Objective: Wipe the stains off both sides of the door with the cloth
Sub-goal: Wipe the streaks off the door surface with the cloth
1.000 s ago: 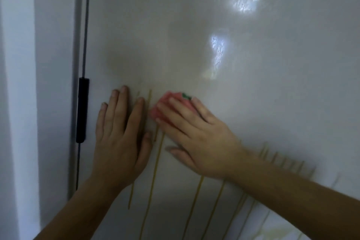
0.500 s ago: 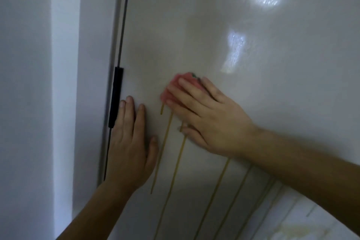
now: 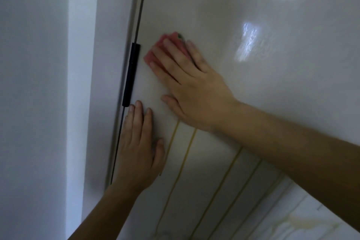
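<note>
Cloth (image 3: 154,55) slants lower left to upper right beside hinge (image 3: 131,76)

1. Door (image 3: 253,93): glossy, off-white, upright, with bright glare patches across its upper part.
2. Cloth (image 3: 172,37): small, pink-red, pressed flat against the door under the right hand's (image 3: 194,87) straight fingers, just beside the black hinge (image 3: 131,76).
3. Stains (image 3: 187,154): thin yellowish streaks running down the door below the cloth.
</note>
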`<state>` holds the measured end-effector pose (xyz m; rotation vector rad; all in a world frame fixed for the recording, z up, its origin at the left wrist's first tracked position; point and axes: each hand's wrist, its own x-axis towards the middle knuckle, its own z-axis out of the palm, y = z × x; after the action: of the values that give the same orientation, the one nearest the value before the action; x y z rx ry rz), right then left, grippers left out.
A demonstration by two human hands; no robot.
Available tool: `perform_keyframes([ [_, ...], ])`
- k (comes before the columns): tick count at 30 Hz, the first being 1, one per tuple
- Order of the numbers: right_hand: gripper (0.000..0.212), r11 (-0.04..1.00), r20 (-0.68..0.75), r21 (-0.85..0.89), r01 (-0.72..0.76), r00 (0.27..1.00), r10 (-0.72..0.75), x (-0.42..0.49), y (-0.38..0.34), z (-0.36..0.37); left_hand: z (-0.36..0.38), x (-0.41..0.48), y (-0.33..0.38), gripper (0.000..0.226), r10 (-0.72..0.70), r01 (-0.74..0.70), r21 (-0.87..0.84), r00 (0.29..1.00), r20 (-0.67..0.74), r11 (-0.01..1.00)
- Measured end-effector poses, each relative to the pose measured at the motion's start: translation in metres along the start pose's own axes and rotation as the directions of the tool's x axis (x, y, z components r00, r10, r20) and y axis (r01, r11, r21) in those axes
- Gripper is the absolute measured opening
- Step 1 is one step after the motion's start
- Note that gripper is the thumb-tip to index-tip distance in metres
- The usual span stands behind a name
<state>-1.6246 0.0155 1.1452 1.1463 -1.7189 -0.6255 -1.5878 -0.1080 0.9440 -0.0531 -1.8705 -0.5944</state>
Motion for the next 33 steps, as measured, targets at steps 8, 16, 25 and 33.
perform_keyframes([
  [8,0.065,0.975,0.054,0.081,0.208,0.976,-0.213,-0.054,-0.02,0.016,0.004,-0.017,-0.001,0.073,-0.038,0.038,-0.028,0.999,0.008,0.999],
  [16,0.067,0.988,0.047,0.059,0.143,0.988,-0.146,-0.044,-0.039,0.023,0.013,-0.018,0.002,0.073,-0.103,0.103,-0.029,0.995,0.01,0.994],
  [25,0.067,0.957,-0.056,0.066,-0.283,0.956,0.287,-0.142,-0.036,0.029,0.009,-0.012,0.023,0.071,-0.091,0.089,0.04,0.995,0.049,0.995],
  [33,0.063,0.767,-0.18,0.14,-0.627,0.745,0.642,-0.195,-0.01,0.03,0.01,0.004,0.054,0.064,0.086,-0.086,0.005,0.995,0.05,0.996],
])
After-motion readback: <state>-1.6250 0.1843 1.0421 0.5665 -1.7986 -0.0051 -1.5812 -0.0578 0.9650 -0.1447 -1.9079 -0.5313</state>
